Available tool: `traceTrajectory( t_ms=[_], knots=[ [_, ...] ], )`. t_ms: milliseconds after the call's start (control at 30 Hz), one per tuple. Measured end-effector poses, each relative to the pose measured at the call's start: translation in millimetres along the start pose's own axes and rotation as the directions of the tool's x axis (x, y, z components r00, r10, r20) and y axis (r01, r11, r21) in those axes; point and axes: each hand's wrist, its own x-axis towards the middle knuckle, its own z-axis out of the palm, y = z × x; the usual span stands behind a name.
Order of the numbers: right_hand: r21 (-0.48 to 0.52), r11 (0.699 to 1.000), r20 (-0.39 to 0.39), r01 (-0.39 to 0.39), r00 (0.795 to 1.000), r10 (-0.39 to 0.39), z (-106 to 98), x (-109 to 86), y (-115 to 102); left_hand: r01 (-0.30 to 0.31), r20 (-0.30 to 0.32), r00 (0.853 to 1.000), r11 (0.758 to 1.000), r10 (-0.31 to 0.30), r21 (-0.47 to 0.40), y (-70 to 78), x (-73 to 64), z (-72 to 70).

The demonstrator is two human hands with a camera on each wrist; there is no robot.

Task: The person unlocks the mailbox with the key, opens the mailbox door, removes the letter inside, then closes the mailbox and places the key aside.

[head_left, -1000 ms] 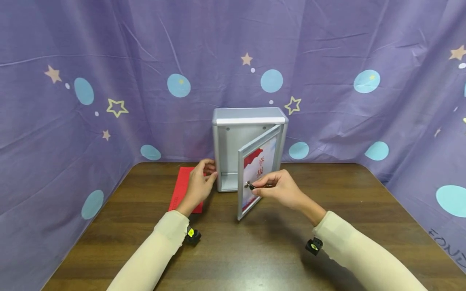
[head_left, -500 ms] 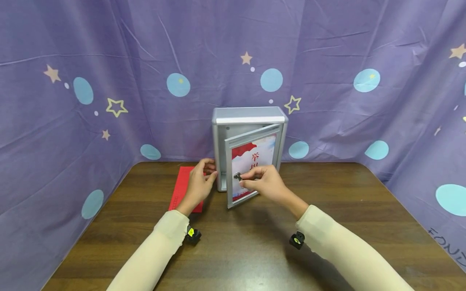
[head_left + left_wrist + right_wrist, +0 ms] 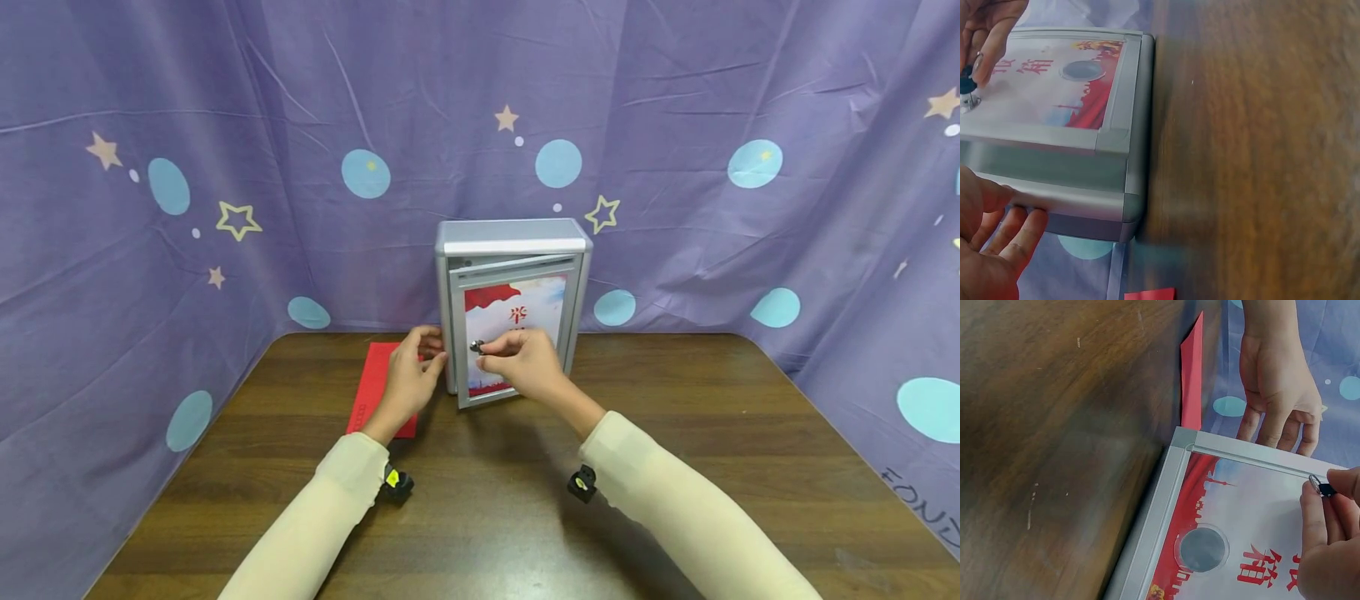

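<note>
A silver metal box (image 3: 514, 232) stands upright at the back of the table, its hinged front door (image 3: 553, 304) slightly ajar. White paper with red lettering covers the door. My right hand (image 3: 531, 367) pinches a black-headed key (image 3: 1325, 489) that sits in the lock on the door's left edge. Against the box's left side rests my left hand (image 3: 411, 377); in the left wrist view its fairly straight fingers (image 3: 1021, 240) touch the side wall, with the thumb near the front edge. The box's inside is mostly hidden behind the door.
A red envelope-like paper (image 3: 371, 388) lies on the wooden table (image 3: 480, 517) left of the box, partly under my left hand. A purple curtain (image 3: 660, 108) with stars and dots hangs close behind the box and along both sides.
My right hand has swung the door from wide open to nearly closed, moving left and toward the box with the key. The left hand has stayed at the box's side.
</note>
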Motion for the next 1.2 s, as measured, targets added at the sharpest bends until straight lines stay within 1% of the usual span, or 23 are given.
traceTrajectory(
  t_ms=[167,367,700,967,1200],
  knots=[
    [-0.018,1.0,-0.032,-0.022,0.999,0.022,5,4.6,-2,-0.007,-0.003,1.0,1.0,0.007,-0.003,0.1,-0.3,0.2],
    [-0.036,0.999,-0.058,-0.041,0.998,0.039,9,9.4,-3,0.0,-0.003,1.0,1.0,0.0,0.001,-0.5,-0.7,0.2],
    [-0.029,0.998,-0.102,-0.059,0.993,0.055,15,17.5,0,0.003,0.001,1.0,1.0,-0.003,0.011,0.4,0.0,0.0],
    [-0.028,0.998,-0.11,-0.06,0.992,0.056,16,19.1,-1,0.012,0.005,1.0,1.0,-0.012,-0.004,0.5,1.0,-0.1],
    [-0.033,0.999,-0.13,-0.043,0.991,0.039,19,20.8,0,0.013,0.005,1.0,1.0,-0.013,0.0,0.4,0.9,-0.4]
  ],
)
